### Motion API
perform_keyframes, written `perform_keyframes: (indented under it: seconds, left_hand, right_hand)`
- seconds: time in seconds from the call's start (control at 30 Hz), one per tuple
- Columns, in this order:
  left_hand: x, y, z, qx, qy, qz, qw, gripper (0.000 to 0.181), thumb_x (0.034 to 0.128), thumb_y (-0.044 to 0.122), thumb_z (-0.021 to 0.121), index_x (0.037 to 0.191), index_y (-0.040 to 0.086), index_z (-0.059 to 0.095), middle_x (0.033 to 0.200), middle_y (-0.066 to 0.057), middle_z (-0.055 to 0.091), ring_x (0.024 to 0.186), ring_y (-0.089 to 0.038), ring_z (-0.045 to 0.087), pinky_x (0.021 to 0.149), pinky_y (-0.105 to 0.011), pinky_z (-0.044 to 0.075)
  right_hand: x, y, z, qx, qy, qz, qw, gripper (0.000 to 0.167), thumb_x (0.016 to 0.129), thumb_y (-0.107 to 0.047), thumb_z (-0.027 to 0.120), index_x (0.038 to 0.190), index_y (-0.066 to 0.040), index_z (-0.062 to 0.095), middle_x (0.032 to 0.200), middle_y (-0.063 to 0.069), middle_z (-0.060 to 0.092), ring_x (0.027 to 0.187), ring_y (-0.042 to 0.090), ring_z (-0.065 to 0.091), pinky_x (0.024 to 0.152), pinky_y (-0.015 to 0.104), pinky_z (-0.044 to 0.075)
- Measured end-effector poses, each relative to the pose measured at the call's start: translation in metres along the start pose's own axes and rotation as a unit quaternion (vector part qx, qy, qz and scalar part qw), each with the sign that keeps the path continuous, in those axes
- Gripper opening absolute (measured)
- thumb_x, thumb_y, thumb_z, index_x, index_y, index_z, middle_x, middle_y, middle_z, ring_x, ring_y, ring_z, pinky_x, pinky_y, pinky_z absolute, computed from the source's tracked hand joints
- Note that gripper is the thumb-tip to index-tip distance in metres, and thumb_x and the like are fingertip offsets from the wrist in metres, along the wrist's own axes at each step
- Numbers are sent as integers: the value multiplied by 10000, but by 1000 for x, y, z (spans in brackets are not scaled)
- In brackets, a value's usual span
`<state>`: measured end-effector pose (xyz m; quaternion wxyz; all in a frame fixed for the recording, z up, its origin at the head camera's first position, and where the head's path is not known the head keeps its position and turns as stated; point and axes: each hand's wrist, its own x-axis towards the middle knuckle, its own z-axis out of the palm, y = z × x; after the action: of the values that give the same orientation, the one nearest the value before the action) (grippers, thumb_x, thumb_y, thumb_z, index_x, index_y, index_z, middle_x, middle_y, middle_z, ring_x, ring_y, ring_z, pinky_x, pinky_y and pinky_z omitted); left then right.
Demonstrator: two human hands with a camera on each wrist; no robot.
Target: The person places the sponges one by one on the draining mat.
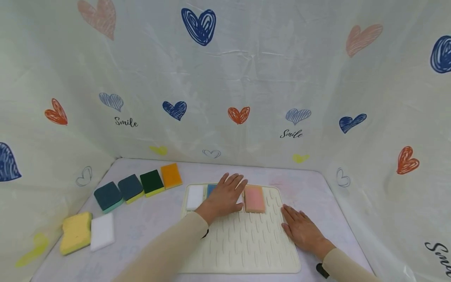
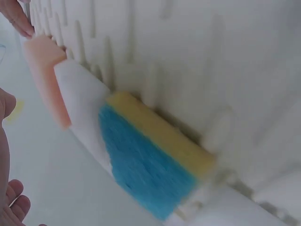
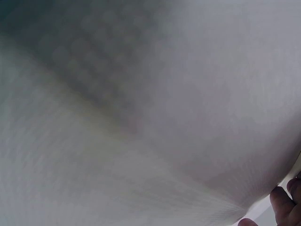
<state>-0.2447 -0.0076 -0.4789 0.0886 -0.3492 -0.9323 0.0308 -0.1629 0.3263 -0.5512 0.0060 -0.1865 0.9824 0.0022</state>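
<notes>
A cream ridged mat (image 1: 246, 246) lies on the table, with a row of sponges along its far edge. My left hand (image 1: 224, 196) hovers over that row, fingers straight and nothing held. Beneath it are a blue-and-yellow sponge (image 2: 146, 160) and a white sponge (image 2: 82, 92), partly hidden in the head view. To either side of the hand are a pink sponge (image 1: 254, 199) and another white sponge (image 1: 195, 197). My right hand (image 1: 303, 232) rests flat at the mat's right edge, fingers extended. Blurred cloth fills most of the right wrist view.
On the left of the table stand two dark-topped sponges (image 1: 108, 196), a green-and-yellow sponge (image 1: 152, 182), an orange sponge (image 1: 171, 175), a yellow sponge (image 1: 76, 232) and a white block (image 1: 102, 232). A heart-patterned curtain (image 1: 246, 78) surrounds the table's back and sides.
</notes>
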Motion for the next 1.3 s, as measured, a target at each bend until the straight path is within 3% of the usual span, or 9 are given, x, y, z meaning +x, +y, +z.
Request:
perform_keyframes:
  seconds: [0.17,0.3,0.57,0.77,1.0,1.17,1.3]
  left_hand:
    - [-27,-28,-9,-18,0,-128,9999,764,1019,494,644,1630,130,365,1670,-90,389,1553,-289,353,1300,-531,240]
    - [-56,-53,-18,-146,-56,-351,9993,732,1018,442,660,1614,117,388,1657,-108,404,1540,-318,366,1299,-550,238]
    - [-131,-108,-28,246,22,-683,9974,739,990,447,711,1574,71,458,1617,-157,448,1498,-365,406,1273,-570,294]
    - [-193,-145,-44,319,-117,-949,9949,730,927,439,785,1494,41,554,1544,-194,522,1448,-408,451,1244,-620,316]
    - [-256,-169,-56,143,-343,-1132,9929,740,857,456,851,1430,54,612,1448,-185,600,1382,-424,493,1183,-660,371]
    - [-295,-179,-48,254,-521,-1212,9909,758,784,519,883,1352,69,662,1365,-177,647,1316,-416,543,1144,-664,397]
    - [-322,-187,-39,351,-852,-1396,9859,790,735,576,890,1309,74,681,1346,-178,653,1288,-425,547,1122,-693,394]
  right_hand:
    - [1,1,2,-3,-19,-13,10000,642,1109,-387,498,1601,13,398,1676,178,388,1530,374,409,1215,620,354]
    - [0,3,2,-32,50,-62,10000,638,1109,-386,500,1597,14,406,1669,182,397,1521,377,423,1206,621,365]
    - [-1,4,3,-101,194,-59,9997,617,1101,-366,525,1581,12,438,1653,178,426,1505,375,447,1189,617,390]
    - [1,3,4,-99,184,-78,9998,618,1103,-369,521,1584,9,435,1654,178,424,1509,375,443,1192,618,386]
    - [1,3,2,-133,157,-58,9998,616,1102,-363,523,1580,16,437,1651,184,427,1505,379,446,1190,614,389]
    - [1,2,1,-118,179,-52,9998,612,1094,-350,537,1572,21,447,1644,189,436,1501,382,451,1192,611,390]
    - [2,1,1,-70,196,-91,9997,609,1095,-344,537,1571,24,448,1642,193,438,1501,385,450,1191,612,390]
